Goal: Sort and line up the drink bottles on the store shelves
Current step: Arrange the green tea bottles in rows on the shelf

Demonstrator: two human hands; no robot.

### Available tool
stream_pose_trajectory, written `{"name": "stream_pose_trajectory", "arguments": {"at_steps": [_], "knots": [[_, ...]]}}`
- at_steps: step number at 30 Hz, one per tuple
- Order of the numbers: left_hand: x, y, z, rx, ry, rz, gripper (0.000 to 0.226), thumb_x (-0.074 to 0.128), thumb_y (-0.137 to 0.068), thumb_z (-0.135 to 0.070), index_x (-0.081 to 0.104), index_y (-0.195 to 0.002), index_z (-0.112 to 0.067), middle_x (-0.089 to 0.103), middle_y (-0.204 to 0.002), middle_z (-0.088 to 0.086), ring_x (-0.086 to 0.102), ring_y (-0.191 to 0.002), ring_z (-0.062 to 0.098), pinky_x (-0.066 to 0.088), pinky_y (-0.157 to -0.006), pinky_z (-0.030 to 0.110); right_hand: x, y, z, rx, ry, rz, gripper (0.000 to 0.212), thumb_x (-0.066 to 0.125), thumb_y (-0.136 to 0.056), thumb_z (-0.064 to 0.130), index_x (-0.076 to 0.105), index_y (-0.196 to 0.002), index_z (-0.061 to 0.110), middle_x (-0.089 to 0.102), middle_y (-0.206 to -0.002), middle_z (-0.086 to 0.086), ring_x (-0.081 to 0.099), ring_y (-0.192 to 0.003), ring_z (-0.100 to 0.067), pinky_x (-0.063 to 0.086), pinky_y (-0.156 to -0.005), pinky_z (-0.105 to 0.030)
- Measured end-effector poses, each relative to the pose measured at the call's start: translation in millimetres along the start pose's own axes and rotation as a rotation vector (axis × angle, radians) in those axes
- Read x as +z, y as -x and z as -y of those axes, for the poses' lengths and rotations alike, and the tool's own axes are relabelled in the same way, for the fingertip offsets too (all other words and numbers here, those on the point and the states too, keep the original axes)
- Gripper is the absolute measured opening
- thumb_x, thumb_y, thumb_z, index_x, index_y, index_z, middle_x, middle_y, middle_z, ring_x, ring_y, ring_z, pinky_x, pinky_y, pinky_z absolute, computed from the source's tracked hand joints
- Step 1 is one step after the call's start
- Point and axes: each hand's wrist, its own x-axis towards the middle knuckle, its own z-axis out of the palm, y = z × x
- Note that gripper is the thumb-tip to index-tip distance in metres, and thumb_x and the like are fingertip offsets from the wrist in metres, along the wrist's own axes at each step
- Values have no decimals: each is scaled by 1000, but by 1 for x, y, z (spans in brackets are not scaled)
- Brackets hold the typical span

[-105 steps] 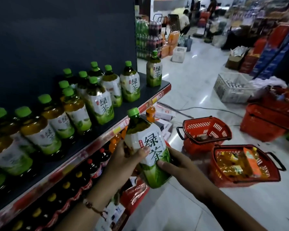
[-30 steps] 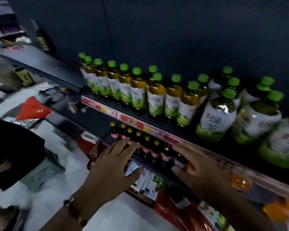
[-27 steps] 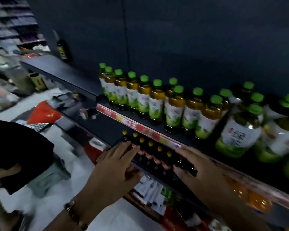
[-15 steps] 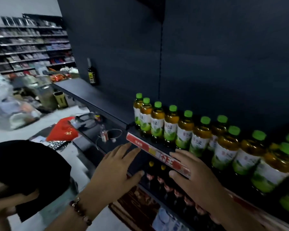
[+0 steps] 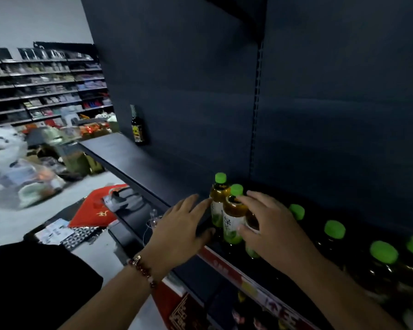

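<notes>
A row of green-capped tea bottles (image 5: 334, 229) stands along the dark shelf (image 5: 138, 163), running off to the right. My left hand (image 5: 179, 231) is spread flat, its fingertips touching the side of the leftmost bottle (image 5: 218, 196). My right hand (image 5: 272, 229) lies over the bottles beside it with fingers spread; its index fingertip and thumb touch the second bottle (image 5: 233, 217). The bottle under my right palm is mostly hidden.
A lone dark bottle (image 5: 137, 127) stands far left on the same shelf against the back panel. A red price strip (image 5: 224, 265) edges the shelf. Small dark bottles (image 5: 239, 315) fill the shelf below. A red packet (image 5: 93, 210) and clutter lie lower left.
The large tea bottle I held earlier is out of my hands. My view swung left along the shelf. Both hands rose from the shelf's edge onto the leftmost bottles.
</notes>
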Motion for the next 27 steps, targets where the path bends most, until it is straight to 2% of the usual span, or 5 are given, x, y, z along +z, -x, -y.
{"name": "stream_pose_trajectory", "arguments": {"at_steps": [9, 14, 17, 20, 27], "knots": [[46, -70, 53, 184, 311, -31, 92, 64, -87, -48, 3, -155, -38, 28, -156, 3, 41, -135, 26, 42, -106, 41, 34, -60, 2, 203, 226, 16, 65, 52, -94, 49, 26, -151, 33, 40, -148, 10, 33, -138, -13, 16, -120, -35], [61, -113, 71, 182, 653, 177, 111, 72, -81, -44, -16, -149, -48, 37, -152, -7, 42, -133, 15, 40, -106, 39, 44, -78, 19, 422, 255, -34, 64, 50, -93, 58, 29, -149, 34, 50, -142, 5, 38, -134, -18, 19, -113, -33], [82, -129, 79, 176, 866, 291, 107, 75, -77, -38, 0, -152, -45, 43, -146, -12, 47, -130, 11, 43, -107, 41, 52, -89, 26, 519, 297, -91, 59, 54, -90, 59, 43, -142, 33, 60, -131, 6, 49, -124, -18, 29, -107, -36], [101, -133, 88, 175, 1004, 368, 76, 75, -73, -38, 34, -136, -46, 64, -118, -19, 64, -106, 5, 54, -92, 45, 60, -91, 31, 598, 280, -187, 49, 61, -87, 57, 55, -130, 35, 65, -114, 13, 54, -111, -15, 39, -98, -37], [104, -130, 99, 248, 905, 275, 54, 76, -73, -50, 48, -117, -36, 64, -103, -20, 61, -92, -3, 53, -77, 25, 60, -95, 41, 724, 178, -187, 47, 68, -88, 41, 55, -133, 35, 34, -88, 31, 45, -112, -11, 37, -106, -44]]}}
